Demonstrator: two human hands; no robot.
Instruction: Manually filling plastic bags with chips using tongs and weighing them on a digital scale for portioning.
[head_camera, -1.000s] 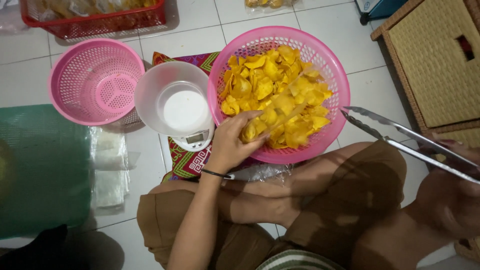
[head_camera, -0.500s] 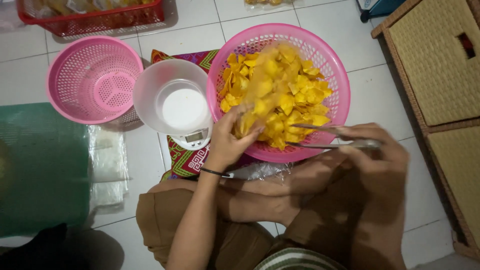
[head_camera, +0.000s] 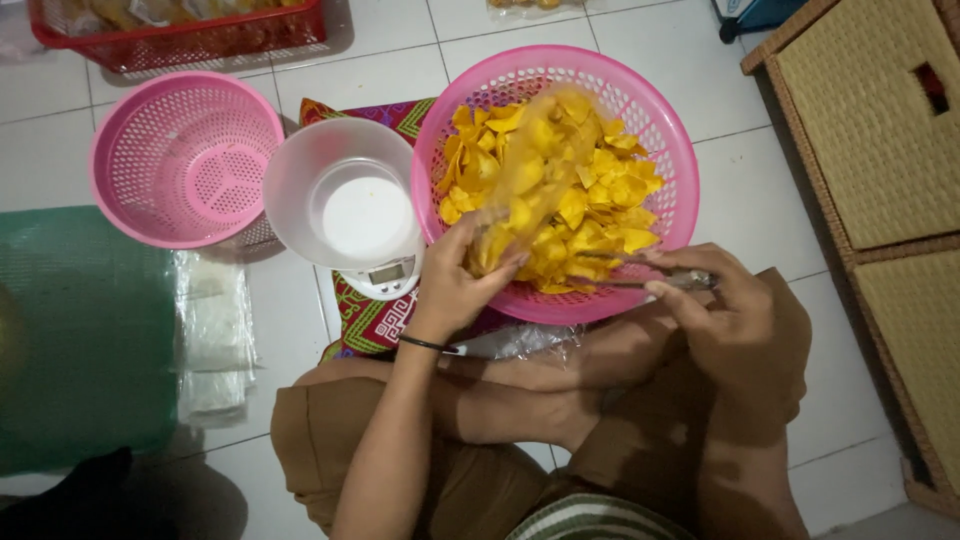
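I log: left hand (head_camera: 455, 290) pinched on clear plastic bag (head_camera: 520, 185), mouth held over yellow chips (head_camera: 590, 200) in large pink basket (head_camera: 655, 130), frame centre, likely for filling. Right hand (head_camera: 735, 320) closed on metal tongs (head_camera: 660, 280), tips at chips. White bowl on scale (head_camera: 345, 205) left-centre.

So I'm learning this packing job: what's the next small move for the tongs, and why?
Probably close the tongs on a few yellow chips and lift them to the clear bag. The right hand has the tongs down in the pink basket, and the left hand holds the bag over the pile, seemingly open.
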